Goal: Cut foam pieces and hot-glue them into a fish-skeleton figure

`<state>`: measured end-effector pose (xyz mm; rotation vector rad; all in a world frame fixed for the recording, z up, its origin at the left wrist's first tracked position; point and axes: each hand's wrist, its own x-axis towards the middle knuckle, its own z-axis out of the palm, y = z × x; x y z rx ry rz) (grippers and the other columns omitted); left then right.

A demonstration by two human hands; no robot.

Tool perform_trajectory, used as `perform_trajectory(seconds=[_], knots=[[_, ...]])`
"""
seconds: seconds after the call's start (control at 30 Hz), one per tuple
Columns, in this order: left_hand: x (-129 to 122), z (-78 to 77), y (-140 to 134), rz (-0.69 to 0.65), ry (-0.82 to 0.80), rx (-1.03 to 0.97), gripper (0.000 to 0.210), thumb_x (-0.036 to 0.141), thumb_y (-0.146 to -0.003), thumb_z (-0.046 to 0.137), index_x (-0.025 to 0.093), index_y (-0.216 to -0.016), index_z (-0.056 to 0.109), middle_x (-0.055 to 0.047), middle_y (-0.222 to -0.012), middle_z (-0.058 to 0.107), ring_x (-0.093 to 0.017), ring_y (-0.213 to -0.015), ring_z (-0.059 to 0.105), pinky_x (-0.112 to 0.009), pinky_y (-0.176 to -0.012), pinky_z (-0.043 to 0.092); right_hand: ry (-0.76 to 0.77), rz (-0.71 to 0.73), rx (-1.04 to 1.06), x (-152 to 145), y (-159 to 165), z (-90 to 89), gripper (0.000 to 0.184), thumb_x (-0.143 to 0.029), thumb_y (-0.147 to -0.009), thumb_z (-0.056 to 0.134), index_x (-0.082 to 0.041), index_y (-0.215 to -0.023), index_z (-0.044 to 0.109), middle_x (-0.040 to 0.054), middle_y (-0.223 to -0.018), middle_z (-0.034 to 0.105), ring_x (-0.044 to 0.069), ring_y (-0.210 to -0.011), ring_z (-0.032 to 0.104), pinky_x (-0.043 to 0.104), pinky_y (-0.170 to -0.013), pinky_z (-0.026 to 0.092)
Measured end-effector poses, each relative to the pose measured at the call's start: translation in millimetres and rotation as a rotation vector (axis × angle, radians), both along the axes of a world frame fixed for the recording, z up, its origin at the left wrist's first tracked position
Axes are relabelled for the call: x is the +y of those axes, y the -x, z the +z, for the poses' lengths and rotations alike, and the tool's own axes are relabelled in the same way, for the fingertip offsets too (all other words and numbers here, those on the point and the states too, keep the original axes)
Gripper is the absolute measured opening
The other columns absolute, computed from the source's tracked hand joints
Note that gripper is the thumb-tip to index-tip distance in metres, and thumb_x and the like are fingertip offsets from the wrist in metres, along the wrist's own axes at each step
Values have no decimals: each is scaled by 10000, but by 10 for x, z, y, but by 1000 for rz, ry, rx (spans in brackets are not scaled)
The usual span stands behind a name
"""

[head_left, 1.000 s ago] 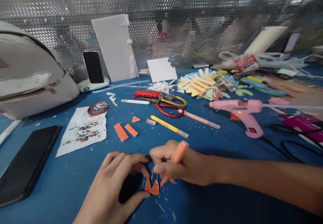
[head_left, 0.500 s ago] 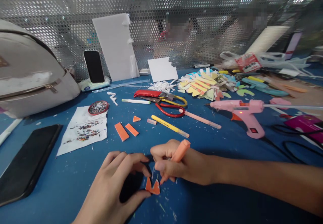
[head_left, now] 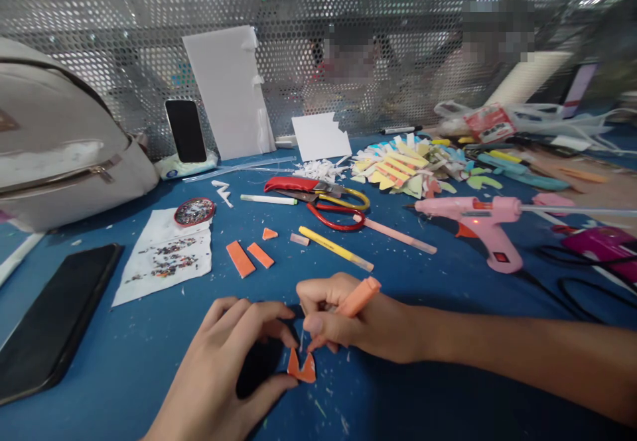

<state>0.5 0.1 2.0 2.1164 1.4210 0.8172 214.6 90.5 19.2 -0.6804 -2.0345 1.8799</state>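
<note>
Pinched at its left edge between the thumb and a finger of my left hand [head_left: 229, 355] is a small orange notched cutout [head_left: 304, 373] with pale edges. My right hand [head_left: 343, 315] grips an orange marker [head_left: 362, 296] like a pen, its tip at the cutout's upper right point. Beyond my hands lie two orange strips [head_left: 240, 259] and a small orange scrap [head_left: 269, 233]. Further right are a yellow marker [head_left: 336, 249], a peach marker [head_left: 401, 234] and a small pinkish cap [head_left: 299, 239].
Red-handled scissors [head_left: 338, 215] and a red cutter [head_left: 291, 184] lie mid-table. A pink glue gun [head_left: 472, 212] with a cord rests at right, near a pile of paper cutouts [head_left: 398, 166]. At left are a phone [head_left: 60, 315], a bead-covered sheet [head_left: 166, 268] and a backpack [head_left: 70, 142].
The orange marker has tilted further right, and its tip has shifted up and left along the cutout's right-hand point. My left hand and the cutout have barely moved.
</note>
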Motion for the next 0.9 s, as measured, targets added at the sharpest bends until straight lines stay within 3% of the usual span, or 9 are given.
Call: perform_trajectory(seconds=[0.67,0.9], knots=[[4,11,2,-12,-1,-8,494,210,-822,794,398,-1179,509,103,-976,712,-172,-886,620,-283,-846,474,-2,52,20,10,-16,-29,491,-595,-919,595,-191,-679,451,-36,-578,520,103,-551,549,169,-465,364],[-3,-11,9,-11,0,1,512,201,-813,802,388,-1185,504,88,-991,715,-191,-899,612,-301,-855,468,-40,81,25,18,-20,-40,514,-624,-927,572,-196,-677,436,-43,-584,514,90,-537,487,183,-483,357]])
